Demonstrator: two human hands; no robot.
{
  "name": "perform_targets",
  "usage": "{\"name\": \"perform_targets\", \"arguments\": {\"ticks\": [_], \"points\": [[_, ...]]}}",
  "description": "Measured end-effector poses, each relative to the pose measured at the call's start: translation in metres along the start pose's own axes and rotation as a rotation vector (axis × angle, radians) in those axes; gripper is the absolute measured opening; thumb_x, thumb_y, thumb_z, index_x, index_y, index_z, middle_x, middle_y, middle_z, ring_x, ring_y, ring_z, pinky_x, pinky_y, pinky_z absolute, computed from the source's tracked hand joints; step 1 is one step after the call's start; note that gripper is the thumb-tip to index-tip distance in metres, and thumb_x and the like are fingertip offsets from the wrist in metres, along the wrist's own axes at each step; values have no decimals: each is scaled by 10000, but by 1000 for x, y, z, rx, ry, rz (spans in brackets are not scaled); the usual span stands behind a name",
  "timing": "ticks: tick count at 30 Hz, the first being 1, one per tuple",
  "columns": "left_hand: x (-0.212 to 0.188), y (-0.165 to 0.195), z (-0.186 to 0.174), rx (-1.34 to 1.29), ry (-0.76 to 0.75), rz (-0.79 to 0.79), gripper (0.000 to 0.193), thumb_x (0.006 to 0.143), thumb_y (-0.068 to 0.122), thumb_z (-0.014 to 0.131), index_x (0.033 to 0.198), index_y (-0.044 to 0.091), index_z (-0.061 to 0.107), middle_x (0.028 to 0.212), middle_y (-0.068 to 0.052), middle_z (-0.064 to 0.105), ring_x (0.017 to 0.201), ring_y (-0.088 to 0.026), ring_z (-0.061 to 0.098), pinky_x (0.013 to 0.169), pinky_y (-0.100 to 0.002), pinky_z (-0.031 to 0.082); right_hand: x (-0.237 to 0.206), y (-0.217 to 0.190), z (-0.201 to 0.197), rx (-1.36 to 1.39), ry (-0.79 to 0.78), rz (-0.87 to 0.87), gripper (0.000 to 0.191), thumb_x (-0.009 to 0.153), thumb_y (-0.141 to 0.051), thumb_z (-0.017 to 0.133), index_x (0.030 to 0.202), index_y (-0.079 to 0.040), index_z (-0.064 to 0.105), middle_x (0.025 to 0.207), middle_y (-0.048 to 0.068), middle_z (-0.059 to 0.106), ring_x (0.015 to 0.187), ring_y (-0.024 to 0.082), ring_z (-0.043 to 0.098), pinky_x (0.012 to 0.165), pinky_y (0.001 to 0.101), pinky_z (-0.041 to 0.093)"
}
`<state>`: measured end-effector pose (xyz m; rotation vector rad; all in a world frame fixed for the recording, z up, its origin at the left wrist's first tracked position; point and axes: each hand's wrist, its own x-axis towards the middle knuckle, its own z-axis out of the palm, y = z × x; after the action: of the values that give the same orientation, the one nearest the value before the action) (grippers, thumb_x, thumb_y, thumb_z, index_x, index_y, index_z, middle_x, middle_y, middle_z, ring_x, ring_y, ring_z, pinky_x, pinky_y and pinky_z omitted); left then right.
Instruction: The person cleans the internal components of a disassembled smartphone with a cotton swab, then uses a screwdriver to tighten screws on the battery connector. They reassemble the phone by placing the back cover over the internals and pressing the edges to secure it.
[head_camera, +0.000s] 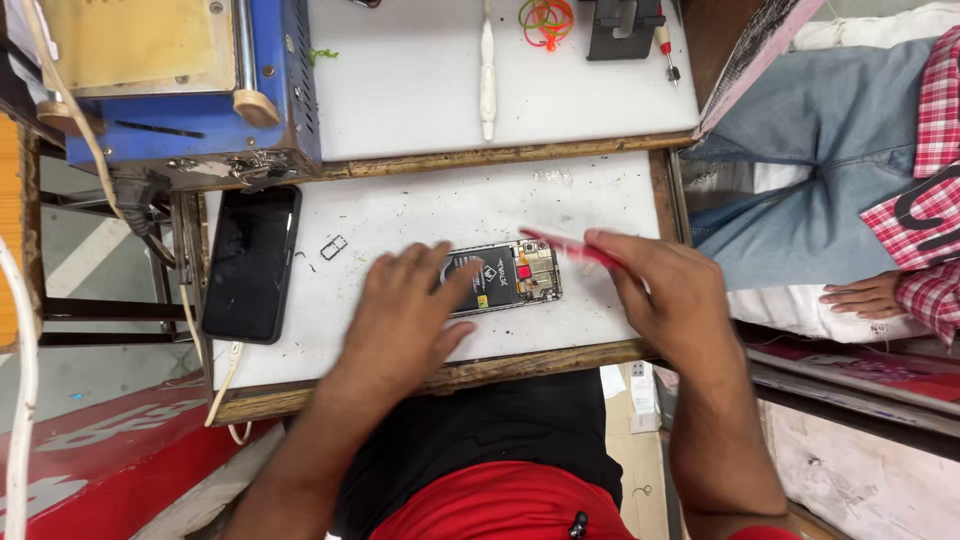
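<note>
Phone (505, 277), back off, lies near the desk's (420, 215) front edge, middle. Left hand (405, 315) spread flat, pressing its left end. Right hand (665, 290) pinches red tool (565, 245), tip over phone's top end. Black phone (252, 262) at left edge.

Even, bright daylight-like light falls from above over the white table (420, 215), with hardly any hard shadow, just soft dimness under the left hand (410, 310). The right hand (665, 290) and its red tool (570, 247) are smeared by motion blur. Straight edges bow slightly toward the frame's corners.
</note>
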<state>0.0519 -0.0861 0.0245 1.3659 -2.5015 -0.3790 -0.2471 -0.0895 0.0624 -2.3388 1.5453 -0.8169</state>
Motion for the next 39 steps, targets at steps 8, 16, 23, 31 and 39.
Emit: {"name": "perform_targets", "arguments": {"ticks": [8, 16, 23, 31, 39], "points": [[10, 10, 25, 46, -27, 27, 585, 819, 367, 771, 1346, 143, 654, 1447, -140, 536, 1332, -380, 468, 1060, -549, 392, 21, 18, 20, 30, -27, 125, 315, 978, -51, 740, 1245, -45, 572, 1032, 188, 734, 923, 359, 748, 769, 427, 585], [12, 12, 26, 56, -78, 22, 574, 829, 367, 758, 1345, 150, 632, 1444, -142, 524, 1334, -363, 451, 1057, -582, 370, -5, 41, 39, 313, 60, 165, 463, 963, 37, 691, 1389, -25, 524, 1197, 182, 709, 1070, 229, 732, 915, 333, 586], [10, 23, 36, 36, 66, 223, 454, 799, 150, 725, 1252, 175, 707, 1368, -131, 590, 1323, -356, 494, 1111, -595, 356, -27, 62, 61, 537, 131, 289, 440, 1000, 61, 663, 1406, -24, 518, 1212, 120, 680, 1092, 146, 695, 942, 286, 571], [9, 20, 38, 13, 57, 249, 411, 818, 155, 691, 1228, 157, 718, 1340, -135, 602, 1294, -368, 508, 1088, -610, 368, -27, 58, 61, 528, 127, 268, 402, 1015, 53, 641, 1389, -15, 511, 1219, 120, 671, 1116, 155, 697, 958, 298, 587], [13, 18, 32, -5, 27, 269, 408, 820, 168, 670, 1222, 162, 734, 1334, -136, 619, 1280, -375, 516, 1067, -564, 386, -27, 55, 60, 559, 124, 285, 400, 1020, 45, 638, 1391, -19, 504, 1209, 120, 675, 1097, 152, 697, 950, 293, 583]]}}
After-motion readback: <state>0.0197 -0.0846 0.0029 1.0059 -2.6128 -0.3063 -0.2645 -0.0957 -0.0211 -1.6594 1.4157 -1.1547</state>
